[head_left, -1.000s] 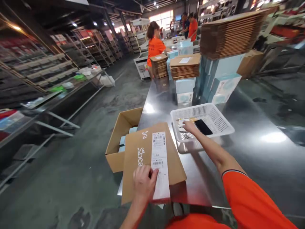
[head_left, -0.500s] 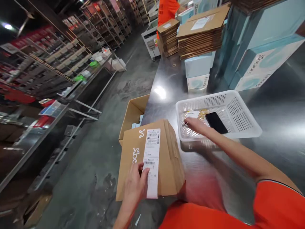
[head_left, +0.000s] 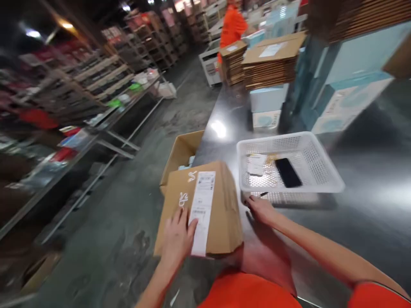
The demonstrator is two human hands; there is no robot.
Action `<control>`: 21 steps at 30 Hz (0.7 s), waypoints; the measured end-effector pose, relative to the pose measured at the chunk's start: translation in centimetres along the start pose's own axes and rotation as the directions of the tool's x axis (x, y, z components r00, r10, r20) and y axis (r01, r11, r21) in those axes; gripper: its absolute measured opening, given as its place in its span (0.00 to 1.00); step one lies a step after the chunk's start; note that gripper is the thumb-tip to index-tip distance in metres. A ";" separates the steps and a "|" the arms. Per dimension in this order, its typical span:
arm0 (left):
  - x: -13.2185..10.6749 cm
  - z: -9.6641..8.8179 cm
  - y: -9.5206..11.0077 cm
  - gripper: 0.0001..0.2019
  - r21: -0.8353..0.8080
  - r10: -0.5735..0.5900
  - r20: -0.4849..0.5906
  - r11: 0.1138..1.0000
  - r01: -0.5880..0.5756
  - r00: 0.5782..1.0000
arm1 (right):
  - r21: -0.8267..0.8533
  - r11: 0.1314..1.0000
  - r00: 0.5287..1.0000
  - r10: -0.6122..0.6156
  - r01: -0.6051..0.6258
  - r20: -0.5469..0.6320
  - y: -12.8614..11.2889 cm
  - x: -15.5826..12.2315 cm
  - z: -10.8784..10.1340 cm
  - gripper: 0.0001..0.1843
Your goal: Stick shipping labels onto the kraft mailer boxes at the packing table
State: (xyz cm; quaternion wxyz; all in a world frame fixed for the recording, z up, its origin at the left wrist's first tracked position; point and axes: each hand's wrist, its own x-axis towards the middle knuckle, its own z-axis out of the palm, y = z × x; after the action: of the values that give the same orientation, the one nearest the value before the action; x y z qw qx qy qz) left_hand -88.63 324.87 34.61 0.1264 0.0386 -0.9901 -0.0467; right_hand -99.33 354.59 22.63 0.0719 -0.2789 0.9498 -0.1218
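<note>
A closed brown cardboard box [head_left: 221,205] with a long white shipping label [head_left: 203,205] lies at the near edge of a shiny steel table [head_left: 369,222]. My left hand [head_left: 176,237] rests flat on the box's near left part, fingers spread beside the label. My right hand [head_left: 260,208] is just right of the box, in front of a white mesh basket [head_left: 324,171], pinched on a thin dark pen-like thing [head_left: 263,194]. In the basket lie a black phone [head_left: 288,172] and a paper slip [head_left: 256,164].
An open carton [head_left: 181,154] stands on the floor left of the table. Stacks of flat cardboard [head_left: 271,64] and pale blue boxes [head_left: 346,98] fill the table's far end. A person in orange [head_left: 233,28] works beyond. Shelving racks [head_left: 96,85] line the aisle at left.
My right hand came out of the basket toward me and now sits by the box with a thin dark thing. My left hand stayed on the box. The view tilted and blurred.
</note>
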 end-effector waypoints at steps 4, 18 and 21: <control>0.3 0.6 0.2 0.19 0.037 -0.035 -0.026 0.999 0.036 0.999 | 0.191 0.964 0.887 -0.082 0.187 -0.455 -3.0 2.5 -5.4 0.19; 0.1 -1.0 -4.2 0.21 -0.634 -0.210 -0.030 0.760 0.143 0.977 | -0.009 0.910 0.860 -0.396 0.416 -0.320 -18.8 7.8 -8.0 0.21; -1.7 -2.4 -5.9 0.17 -0.910 -0.104 0.121 0.385 0.152 0.987 | 0.092 0.872 0.802 -0.395 0.481 -0.448 -22.2 4.5 -9.2 0.21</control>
State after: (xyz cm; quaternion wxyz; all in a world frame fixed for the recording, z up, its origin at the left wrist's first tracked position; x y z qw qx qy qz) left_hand -85.98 318.93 35.88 0.1011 0.0380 -0.7978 -0.5932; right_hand -93.62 335.76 37.16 -0.1341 -0.4504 0.8348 -0.2867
